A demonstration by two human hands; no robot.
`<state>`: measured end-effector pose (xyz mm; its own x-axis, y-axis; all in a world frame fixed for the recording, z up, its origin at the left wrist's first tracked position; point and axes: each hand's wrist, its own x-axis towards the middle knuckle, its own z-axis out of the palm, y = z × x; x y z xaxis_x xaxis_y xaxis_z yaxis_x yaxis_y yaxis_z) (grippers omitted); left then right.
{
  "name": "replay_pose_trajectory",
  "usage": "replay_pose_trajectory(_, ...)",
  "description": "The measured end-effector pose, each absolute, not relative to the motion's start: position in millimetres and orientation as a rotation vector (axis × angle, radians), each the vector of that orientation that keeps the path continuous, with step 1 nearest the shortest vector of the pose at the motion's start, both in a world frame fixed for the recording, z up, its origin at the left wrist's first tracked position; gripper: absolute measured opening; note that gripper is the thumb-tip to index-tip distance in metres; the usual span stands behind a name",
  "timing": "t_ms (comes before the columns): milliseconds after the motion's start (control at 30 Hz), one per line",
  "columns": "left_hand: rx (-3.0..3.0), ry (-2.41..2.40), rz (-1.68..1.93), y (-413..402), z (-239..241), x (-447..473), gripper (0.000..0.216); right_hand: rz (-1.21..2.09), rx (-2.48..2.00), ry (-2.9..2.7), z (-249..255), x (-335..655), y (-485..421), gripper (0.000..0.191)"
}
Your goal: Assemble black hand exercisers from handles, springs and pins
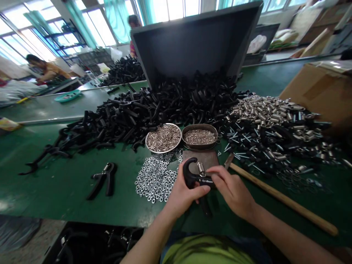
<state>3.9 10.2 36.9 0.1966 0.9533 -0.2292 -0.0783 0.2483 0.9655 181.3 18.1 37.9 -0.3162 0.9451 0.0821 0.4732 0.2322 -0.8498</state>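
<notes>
My left hand [183, 194] is wrapped round a black hand grip [189, 174] with a hooked top and pale lettering on its side. A shiny coil spring [201, 169] stands tilted beside the hook, above the lettered part. The fingers of my right hand [233, 189] are pinched together at the spring's lower end. Beneath both hands lies a flat brown metal block [211, 157], partly covered. Left of my left hand, a pile of small metal nuts [155, 179] spreads over the green table [126, 209]. A finished-looking hand grip with a spring [106, 179] lies further left.
A round dish of pins [164, 138] and an oval tin of small parts [200, 136] stand ahead. Behind them, black handles [126, 113] spill from a grey bin [198, 44]. A hammer [283, 198], springs [264, 112] and a cardboard box [316, 88] are at right.
</notes>
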Motion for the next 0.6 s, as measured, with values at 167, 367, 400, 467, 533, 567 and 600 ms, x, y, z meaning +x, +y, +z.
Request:
replay_pose_trajectory(167, 1.439, 1.215, 0.915, 9, 34, 1, 0.090, 1.712, -1.209, -1.708, 32, 171, 35, 0.043)
replay_pose_trajectory(367, 1.311, 1.252, 1.051, -2, 11, 6, 0.081, 1.198, -1.459, -1.911, 37, 151, 33, 0.024)
replay_pose_trajectory(400, 1.349, 1.265, 1.056, -3, 8, 5, 0.081, 1.163, -1.480, -1.978, 38, 150, 32, 0.023)
replay_pose_trajectory(467, 1.462, 1.284, 1.058, -4, 3, 2, 0.082, 1.155, -1.480, -2.066, 39, 150, 29, 0.022)
replay_pose_trajectory(533, 1.550, 1.277, 1.066, -2, 0, -2, 0.082, 1.135, -1.473, -2.125, 40, 151, 28, 0.021)
replay_pose_trajectory(567, 1.582, 1.268, 1.070, -1, -1, -3, 0.081, 1.097, -1.466, -2.180, 40, 151, 28, 0.021)
replay_pose_trajectory(600, 1.611, 1.256, 1.067, 0, -2, -4, 0.081, 1.042, -1.455, -2.260, 40, 152, 28, 0.021)
